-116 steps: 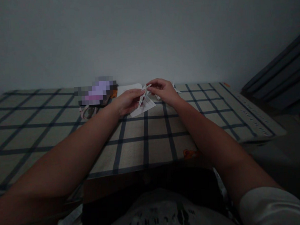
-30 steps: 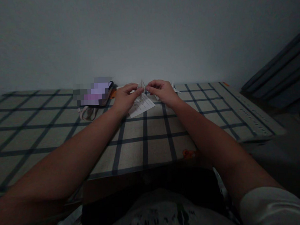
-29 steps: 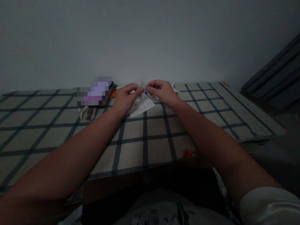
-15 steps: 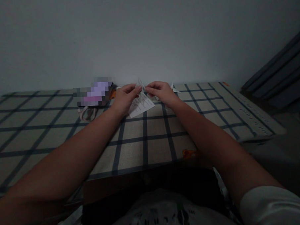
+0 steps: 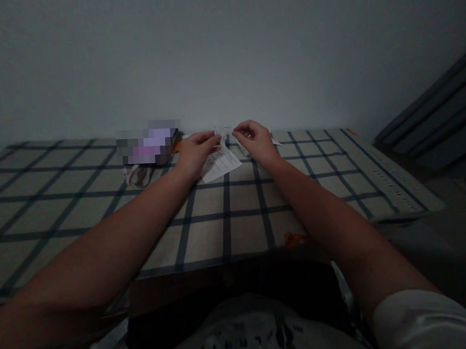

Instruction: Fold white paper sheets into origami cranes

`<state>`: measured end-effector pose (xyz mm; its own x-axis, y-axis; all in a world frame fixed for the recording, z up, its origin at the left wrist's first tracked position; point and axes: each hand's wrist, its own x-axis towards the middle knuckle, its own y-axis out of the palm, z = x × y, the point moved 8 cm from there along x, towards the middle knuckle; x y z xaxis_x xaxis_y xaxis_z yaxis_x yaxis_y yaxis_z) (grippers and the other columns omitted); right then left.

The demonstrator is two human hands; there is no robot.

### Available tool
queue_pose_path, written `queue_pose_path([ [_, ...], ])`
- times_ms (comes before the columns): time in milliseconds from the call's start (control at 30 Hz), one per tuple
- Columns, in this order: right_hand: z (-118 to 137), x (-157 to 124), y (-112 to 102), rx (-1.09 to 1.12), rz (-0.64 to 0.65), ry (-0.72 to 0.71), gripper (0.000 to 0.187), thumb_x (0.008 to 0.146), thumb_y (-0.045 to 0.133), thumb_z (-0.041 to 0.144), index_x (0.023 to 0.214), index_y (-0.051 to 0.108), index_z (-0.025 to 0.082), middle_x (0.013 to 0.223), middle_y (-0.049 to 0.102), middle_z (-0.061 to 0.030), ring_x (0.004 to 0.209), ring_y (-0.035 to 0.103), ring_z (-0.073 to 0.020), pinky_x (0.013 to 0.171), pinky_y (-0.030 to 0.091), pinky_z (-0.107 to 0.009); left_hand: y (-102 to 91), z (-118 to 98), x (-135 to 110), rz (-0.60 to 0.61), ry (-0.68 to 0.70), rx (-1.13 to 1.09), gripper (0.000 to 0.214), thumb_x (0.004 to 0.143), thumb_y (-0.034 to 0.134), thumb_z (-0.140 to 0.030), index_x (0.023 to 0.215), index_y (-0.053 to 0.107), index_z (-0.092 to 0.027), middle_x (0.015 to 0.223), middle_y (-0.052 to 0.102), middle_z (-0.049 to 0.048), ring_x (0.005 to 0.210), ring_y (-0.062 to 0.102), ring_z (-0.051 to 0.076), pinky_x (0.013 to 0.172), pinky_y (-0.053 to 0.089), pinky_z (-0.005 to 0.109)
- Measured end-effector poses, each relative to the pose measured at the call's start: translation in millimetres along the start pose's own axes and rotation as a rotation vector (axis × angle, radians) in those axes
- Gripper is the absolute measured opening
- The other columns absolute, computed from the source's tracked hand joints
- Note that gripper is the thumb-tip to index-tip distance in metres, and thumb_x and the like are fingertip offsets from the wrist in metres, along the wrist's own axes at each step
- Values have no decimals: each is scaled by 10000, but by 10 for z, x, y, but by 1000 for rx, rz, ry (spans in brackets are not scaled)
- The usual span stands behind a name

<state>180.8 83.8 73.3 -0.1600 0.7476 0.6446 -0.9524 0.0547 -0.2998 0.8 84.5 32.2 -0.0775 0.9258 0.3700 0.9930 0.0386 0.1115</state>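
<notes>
My left hand (image 5: pixel 195 151) is closed, its thumb and fingers pinching a small white piece of folded paper (image 5: pixel 221 134) that stands up between my hands. To the right of it, my right hand (image 5: pixel 256 140) has its thumb and index finger bent together at the paper's right side. A thin pale edge of the paper reaches toward those fingertips; the exact contact is too small and dim to see. Below lies a flat white sheet with printed lines (image 5: pixel 222 165), partly covered by my left hand. Another white pointed folded paper (image 5: pixel 275 141) shows behind my right hand, mostly hidden.
A phone-like object with a blurred purple screen (image 5: pixel 151 146) lies left of my hands, a pale looped strap (image 5: pixel 138 176) beside it. Something orange (image 5: pixel 176 146) is next to it. A checked cloth (image 5: pixel 243 230) covers the table, which meets a plain wall (image 5: pixel 228 56).
My right hand has shifted slightly right and up, widening the gap between my hands. The folded paper's top looks more spread. My left hand keeps its pinch almost in place.
</notes>
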Motion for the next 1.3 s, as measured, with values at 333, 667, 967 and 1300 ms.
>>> queue_pose_path([
  [333,104,-74,192,-146,193,-107,144,856,680,335,845,719,196,849,693,-44,810,588,-168,802,460,-329,61,-3,-43,39,-2,-2,408,642,869,-437,923,778,-155,916,761,78,840,706,185,861,577,360],
  [667,36,-74,163,-37,150,6,204,803,727,344,916,705,176,866,710,-41,807,625,-154,773,488,-303,108,-29,-71,61,-12,-51,402,631,879,-425,904,769,-151,897,757,78,823,705,183,837,580,356],
  [967,48,-90,190,-3,171,22,149,808,705,297,891,688,175,895,706,-42,858,633,-154,809,500,-304,42,-55,-45,36,68,80,373,672,856,-454,893,782,-163,886,763,80,802,705,187,821,572,339],
  [1300,20,-96,186,50,158,-2,166,816,692,320,902,643,187,893,675,-26,844,621,-144,790,506,-295,72,-68,-65,48,104,80,364,725,813,-451,934,767,-158,869,752,74,786,707,185,834,579,363],
])
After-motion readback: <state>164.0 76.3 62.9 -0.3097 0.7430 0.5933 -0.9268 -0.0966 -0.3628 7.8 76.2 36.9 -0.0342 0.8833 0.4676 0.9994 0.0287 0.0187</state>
